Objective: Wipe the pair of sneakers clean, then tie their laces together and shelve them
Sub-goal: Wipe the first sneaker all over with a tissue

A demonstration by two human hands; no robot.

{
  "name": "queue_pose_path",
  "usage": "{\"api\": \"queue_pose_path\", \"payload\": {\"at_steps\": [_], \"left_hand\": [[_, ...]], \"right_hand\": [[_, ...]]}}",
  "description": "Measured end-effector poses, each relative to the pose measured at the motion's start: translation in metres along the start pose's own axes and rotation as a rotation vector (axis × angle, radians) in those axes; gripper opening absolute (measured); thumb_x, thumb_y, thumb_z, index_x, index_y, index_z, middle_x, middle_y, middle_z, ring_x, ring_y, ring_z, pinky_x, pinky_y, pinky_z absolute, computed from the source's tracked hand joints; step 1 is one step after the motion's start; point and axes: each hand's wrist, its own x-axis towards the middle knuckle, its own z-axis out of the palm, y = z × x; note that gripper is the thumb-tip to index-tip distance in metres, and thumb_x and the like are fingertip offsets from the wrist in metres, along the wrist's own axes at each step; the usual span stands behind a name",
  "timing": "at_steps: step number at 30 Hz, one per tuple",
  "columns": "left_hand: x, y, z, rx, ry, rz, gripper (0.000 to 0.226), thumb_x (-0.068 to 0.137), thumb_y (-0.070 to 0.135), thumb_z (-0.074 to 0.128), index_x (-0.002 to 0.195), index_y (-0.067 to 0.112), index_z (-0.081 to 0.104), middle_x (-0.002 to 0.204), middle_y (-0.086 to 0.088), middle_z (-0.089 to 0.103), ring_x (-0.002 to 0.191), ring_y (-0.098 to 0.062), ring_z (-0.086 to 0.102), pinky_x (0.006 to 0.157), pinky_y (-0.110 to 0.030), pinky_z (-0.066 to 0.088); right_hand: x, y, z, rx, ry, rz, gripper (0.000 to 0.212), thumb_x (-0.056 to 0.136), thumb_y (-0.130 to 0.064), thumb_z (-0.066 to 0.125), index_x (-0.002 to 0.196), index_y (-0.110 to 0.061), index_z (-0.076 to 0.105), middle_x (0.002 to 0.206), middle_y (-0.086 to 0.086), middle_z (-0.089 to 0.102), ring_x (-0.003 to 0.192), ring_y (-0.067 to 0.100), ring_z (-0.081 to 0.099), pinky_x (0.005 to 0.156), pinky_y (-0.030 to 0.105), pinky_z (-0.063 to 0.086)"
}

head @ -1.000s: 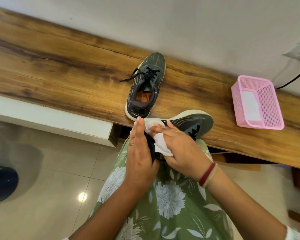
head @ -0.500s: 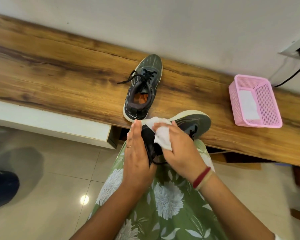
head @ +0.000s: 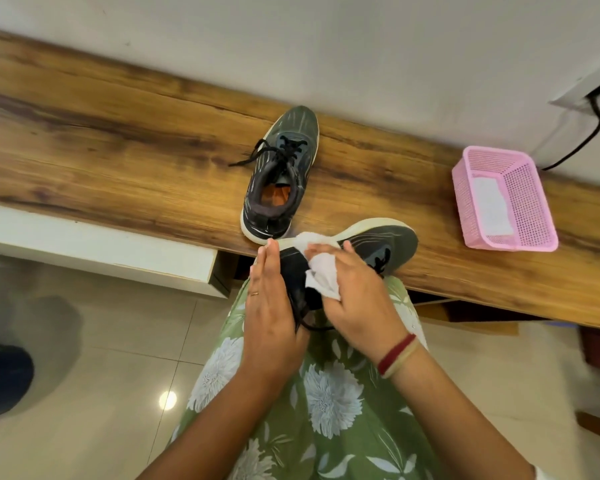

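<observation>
Leaning over the lap, the held sneaker (head: 390,242) is dark grey with thin pale stripes, black laces and an off-white sole. The sole is turned toward the wooden bench (head: 118,140), the toe points to the right and overlaps the front edge of the bench, and the heel end is between the two hands. The second sneaker (head: 280,174) has the same colours. It stands upright on the bench with its toe toward the wall and its heel at the front edge. Its inside shows orange, and one loose lace end lies on the wood at its left. A pink basket (head: 529,202) with mesh walls stands on the bench, well apart to the right and near the wall. One flat white sheet (head: 490,209) lies on its bottom. The left hand (head: 271,306) has its fingers straight and close together, laid flat against the left side of the heel; a ring is on one finger, and the thumb is hidden. The right hand (head: 359,299) has its fingers bent over a white wipe (head: 323,273) and presses it on the sneaker near the opening. Parts of the wipe stick out beyond the fingertips and beside the thumb. A black lace hangs between the hands over the green flowered dress (head: 326,393).
</observation>
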Motion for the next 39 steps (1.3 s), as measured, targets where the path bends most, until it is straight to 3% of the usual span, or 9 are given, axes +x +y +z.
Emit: {"api": "queue_pose_path", "payload": {"at_steps": [4, 9, 14, 19, 25, 30, 33, 36, 39], "left_hand": [[0.000, -0.003, 0.000, 0.021, -0.004, 0.018, 0.074, 0.087, 0.029, 0.042, 0.150, 0.005, 0.011, 0.157, -0.010, 0.019, 0.147, -0.022, 0.014, 0.120, -0.029, 0.006], [-0.001, 0.003, -0.003, 0.042, -0.031, 0.036, 0.081, 0.094, 0.059, 0.028, 0.151, 0.005, 0.011, 0.158, -0.006, 0.015, 0.148, -0.019, 0.009, 0.120, -0.026, 0.003], [-0.003, 0.002, -0.002, 0.077, -0.019, 0.053, 0.073, 0.093, 0.048, 0.037, 0.151, 0.013, 0.009, 0.156, -0.005, 0.020, 0.147, -0.018, 0.008, 0.120, -0.031, 0.007], [-0.002, 0.001, -0.001, 0.118, -0.013, 0.087, 0.068, 0.092, 0.037, 0.038, 0.150, 0.011, 0.014, 0.154, -0.011, 0.026, 0.147, -0.022, 0.012, 0.119, -0.040, 0.013], [-0.002, 0.002, 0.002, 0.126, -0.017, 0.073, 0.074, 0.096, 0.055, 0.025, 0.150, 0.005, 0.017, 0.154, -0.013, 0.027, 0.147, -0.024, 0.013, 0.120, -0.039, 0.010], [-0.003, -0.003, 0.003, 0.188, -0.036, 0.080, 0.069, 0.096, 0.046, 0.029, 0.150, 0.006, 0.016, 0.156, -0.012, 0.024, 0.147, -0.022, 0.010, 0.120, -0.039, 0.009], [-0.002, 0.000, 0.002, 0.207, -0.046, 0.080, 0.076, 0.096, 0.057, 0.018, 0.150, 0.003, 0.019, 0.155, -0.013, 0.025, 0.147, -0.024, 0.012, 0.121, -0.036, 0.008], [-0.002, -0.002, 0.002, 0.229, -0.040, 0.085, 0.072, 0.097, 0.051, 0.024, 0.149, 0.001, 0.021, 0.154, -0.014, 0.026, 0.147, -0.025, 0.013, 0.120, -0.039, 0.012], [-0.001, -0.002, 0.002, 0.237, -0.032, 0.075, 0.071, 0.089, 0.037, 0.037, 0.148, 0.001, 0.023, 0.154, -0.015, 0.028, 0.146, -0.025, 0.015, 0.120, -0.037, 0.011]], "right_hand": [[-0.012, -0.006, 0.001, 0.020, -0.032, -0.151, 0.041, 0.080, -0.021, 0.039, 0.108, -0.008, 0.066, 0.112, 0.004, 0.066, 0.110, 0.009, 0.054, 0.112, 0.020, 0.019], [-0.016, 0.011, -0.038, 0.829, 0.428, 0.344, 0.021, 0.080, -0.026, 0.062, 0.097, -0.021, 0.072, 0.098, 0.007, 0.070, 0.085, 0.016, 0.063, 0.072, 0.028, 0.050], [-0.004, 0.022, -0.022, 0.458, 0.275, 0.391, 0.021, 0.094, -0.010, 0.053, 0.092, -0.027, 0.067, 0.069, -0.015, 0.059, 0.061, 0.001, 0.050, 0.056, 0.018, 0.039], [-0.022, 0.020, -0.015, 0.038, 0.045, 0.187, 0.031, 0.084, -0.002, 0.046, 0.108, -0.008, 0.064, 0.092, 0.008, 0.064, 0.080, 0.019, 0.057, 0.102, 0.030, 0.035], [-0.032, 0.010, -0.006, 0.219, 0.066, 0.193, 0.041, 0.081, -0.014, 0.044, 0.118, -0.014, 0.063, 0.113, 0.001, 0.063, 0.107, 0.011, 0.056, 0.096, 0.014, 0.039], [-0.028, 0.022, -0.008, 0.148, 0.135, 0.231, 0.045, 0.077, -0.010, 0.043, 0.117, -0.011, 0.063, 0.110, 0.002, 0.065, 0.099, 0.014, 0.058, 0.105, 0.036, 0.040], [-0.032, 0.020, -0.007, 0.213, 0.083, 0.190, 0.040, 0.080, -0.012, 0.044, 0.114, -0.014, 0.066, 0.109, 0.001, 0.066, 0.103, 0.014, 0.060, 0.105, 0.013, 0.029], [-0.026, 0.028, -0.011, 0.168, 0.088, 0.211, 0.041, 0.079, -0.010, 0.043, 0.113, -0.014, 0.066, 0.100, -0.002, 0.065, 0.094, 0.017, 0.060, 0.106, 0.025, 0.034], [-0.032, 0.023, -0.005, 0.189, 0.069, 0.206, 0.040, 0.081, -0.013, 0.045, 0.116, -0.014, 0.064, 0.111, 0.000, 0.064, 0.103, 0.013, 0.058, 0.100, 0.014, 0.035]]}}
